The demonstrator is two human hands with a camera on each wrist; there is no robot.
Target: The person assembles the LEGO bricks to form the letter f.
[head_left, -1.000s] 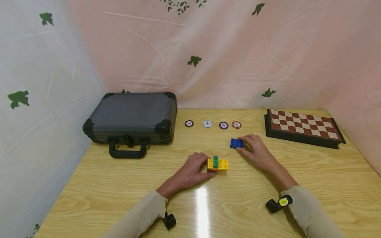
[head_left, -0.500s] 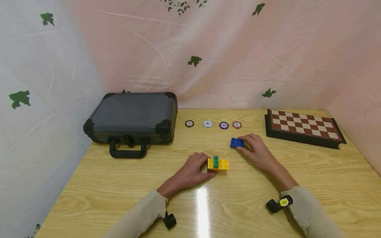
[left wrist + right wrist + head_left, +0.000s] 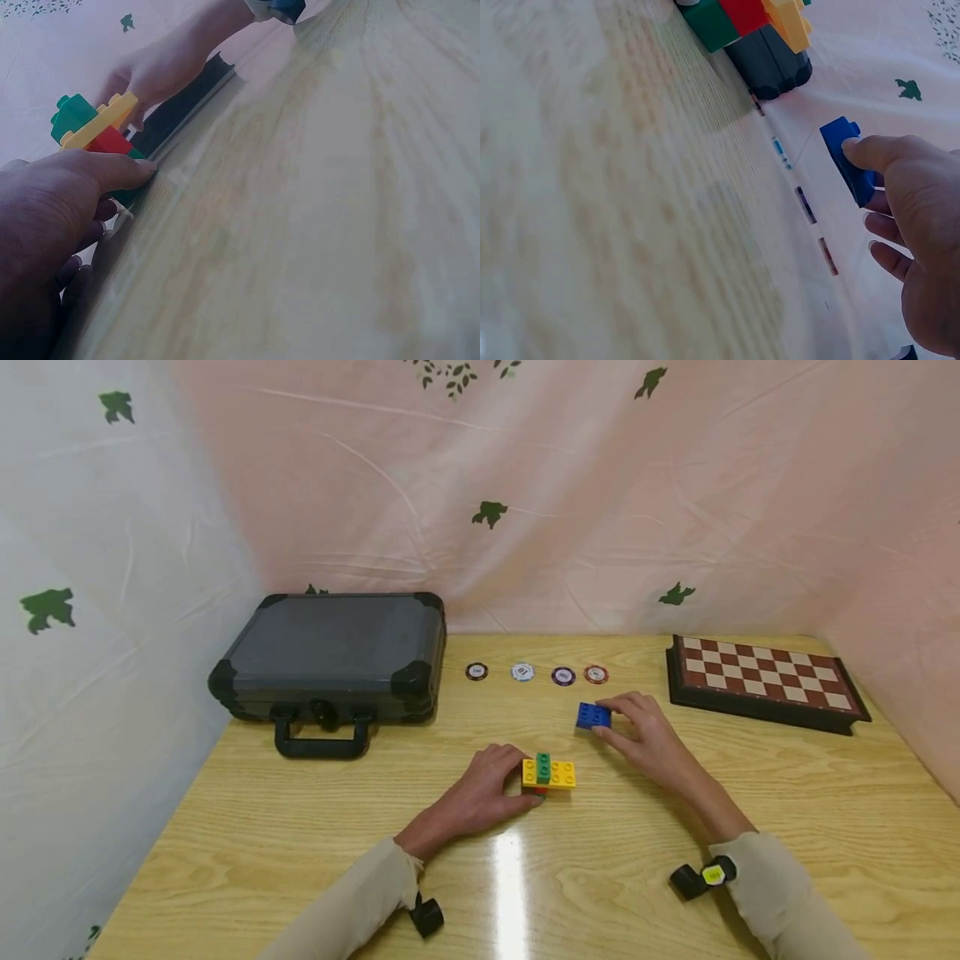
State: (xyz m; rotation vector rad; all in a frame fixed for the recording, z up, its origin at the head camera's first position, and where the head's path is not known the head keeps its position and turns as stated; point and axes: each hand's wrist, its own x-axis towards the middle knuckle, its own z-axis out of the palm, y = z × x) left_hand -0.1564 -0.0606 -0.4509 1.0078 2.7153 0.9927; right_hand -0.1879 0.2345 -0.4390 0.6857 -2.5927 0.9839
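My left hand (image 3: 483, 792) grips the lower part of a small stack of toy bricks (image 3: 556, 775) standing on the table. The left wrist view shows its layers: a green brick at the bottom, a red brick (image 3: 110, 141), a long yellow brick (image 3: 101, 124) across it and a green brick (image 3: 71, 118) on top. To the right and farther back, my right hand (image 3: 649, 739) pinches a blue brick (image 3: 593, 716) between thumb and fingers, studs up. In the right wrist view the blue brick (image 3: 849, 161) hangs above the tabletop, apart from the stack.
Behind the bricks lies a row of several poker chips (image 3: 522, 672). A dark grey case (image 3: 337, 643) with its handle toward me stands at the back left. At the back right is a folded chessboard (image 3: 765, 677). Patterned cloth (image 3: 525, 568) hangs behind the wooden table (image 3: 600, 877).
The right hand has lifted the blue brick off the table and shifted it slightly left. My left hand and the brick stack have stayed in place.
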